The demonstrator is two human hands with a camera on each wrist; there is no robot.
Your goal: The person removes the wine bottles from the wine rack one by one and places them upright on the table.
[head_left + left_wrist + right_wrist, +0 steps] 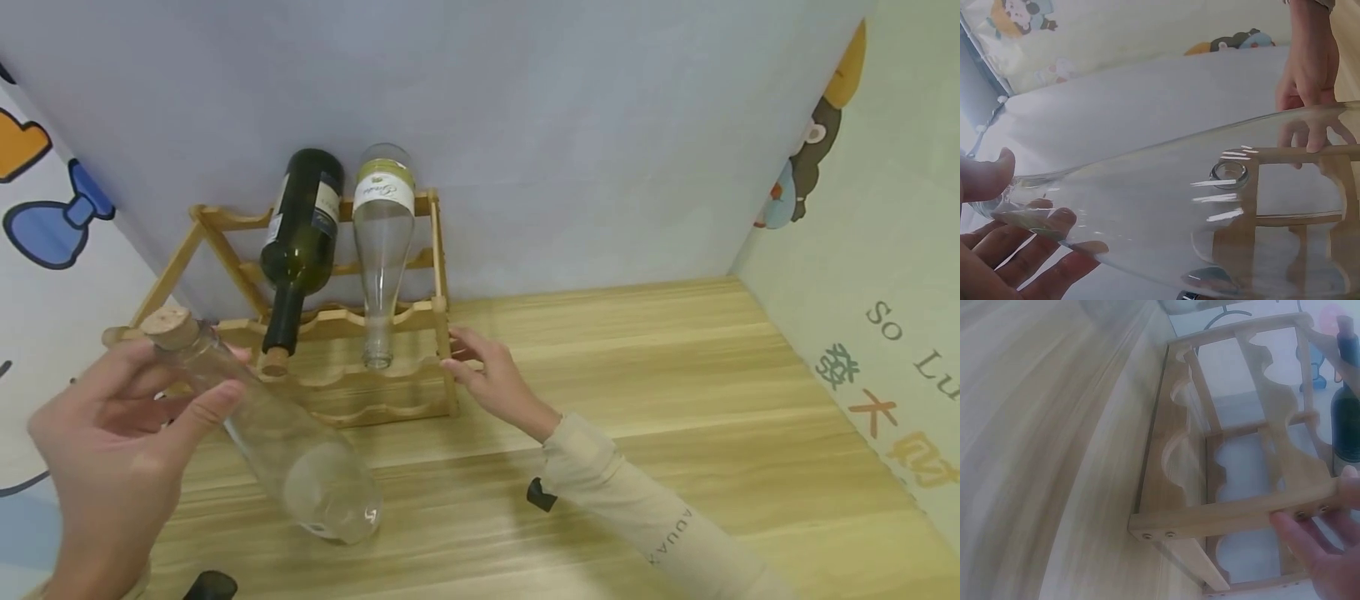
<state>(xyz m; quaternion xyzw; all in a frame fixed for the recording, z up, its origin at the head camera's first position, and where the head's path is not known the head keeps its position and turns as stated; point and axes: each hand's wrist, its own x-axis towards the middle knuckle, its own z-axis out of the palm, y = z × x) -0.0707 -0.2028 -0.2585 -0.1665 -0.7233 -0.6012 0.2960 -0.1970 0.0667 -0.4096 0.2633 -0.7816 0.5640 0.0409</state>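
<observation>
My left hand [123, 442] grips a clear glass bottle [300, 458] by its neck, just under the cork stopper [171, 327]. The bottle tilts, its base down and to the right, in front of the wooden wine rack [360, 417]. At the rack's right end, my right hand [495, 379] holds the front post between thumb and fingers; the right wrist view shows those fingers [1300, 540] on the post by its screws. Two bottles lie on the rack's top row, necks toward me: a dark green wine bottle [300, 217] with a cork and a clear bottle [384, 242] with a white label.
Behind the rack rises a pale wall [585, 150], with decorated panels at left and right. The rack stands on a wood-grain table [637, 358]. Small black objects show near my right sleeve [542, 495] and at the bottom left.
</observation>
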